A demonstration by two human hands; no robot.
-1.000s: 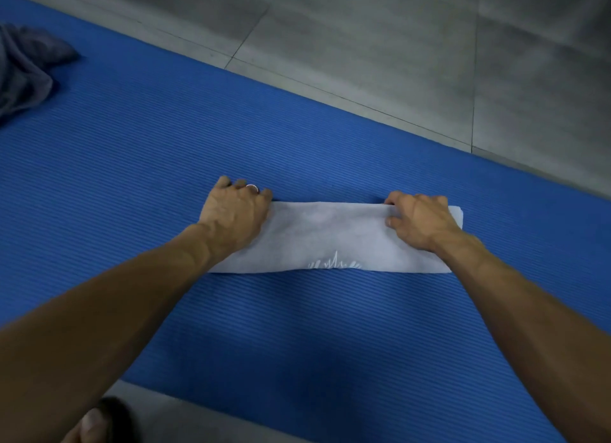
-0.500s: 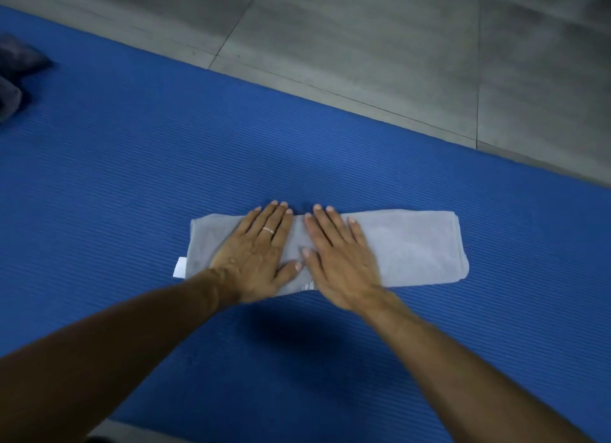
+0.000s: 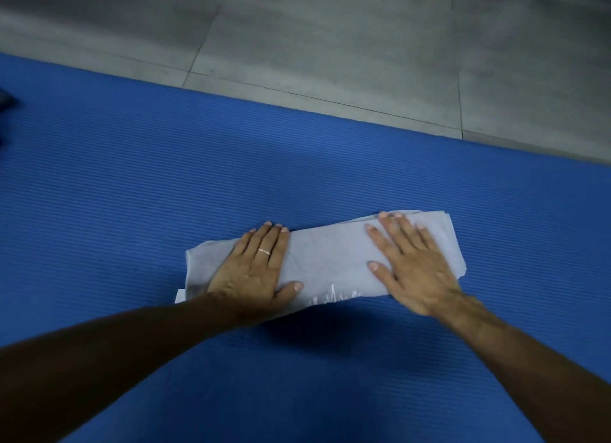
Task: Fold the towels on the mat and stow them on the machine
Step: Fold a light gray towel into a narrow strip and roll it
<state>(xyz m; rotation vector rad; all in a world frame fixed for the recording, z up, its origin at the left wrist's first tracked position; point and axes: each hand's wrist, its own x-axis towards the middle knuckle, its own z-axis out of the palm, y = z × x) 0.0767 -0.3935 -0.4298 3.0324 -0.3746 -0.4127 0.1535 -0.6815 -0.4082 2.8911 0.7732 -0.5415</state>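
- The left hand (image 3: pixel 253 272) is laid flat on the left part of the towel (image 3: pixel 327 257), fingers straight and held together, thumb spread to the right; nothing is gripped.
- A plain ring (image 3: pixel 264 251) is worn on one finger of that hand.
- The right hand (image 3: pixel 411 264) is pressed flat on the right part of the towel, fingers straight and slightly fanned, nothing clasped.
- The pale grey towel is folded into a long narrow band and lies on the blue ribbed mat (image 3: pixel 132 184), between and under both hands.
- A white embroidered mark (image 3: pixel 334 297) is seen on the near edge of the towel; it may be a logo, but no letters can be read.
- A small white tag (image 3: pixel 180 296) sticks out at the left end of the towel.
- A grey tiled floor (image 3: pixel 330 45) is seen beyond the far edge of the mat.
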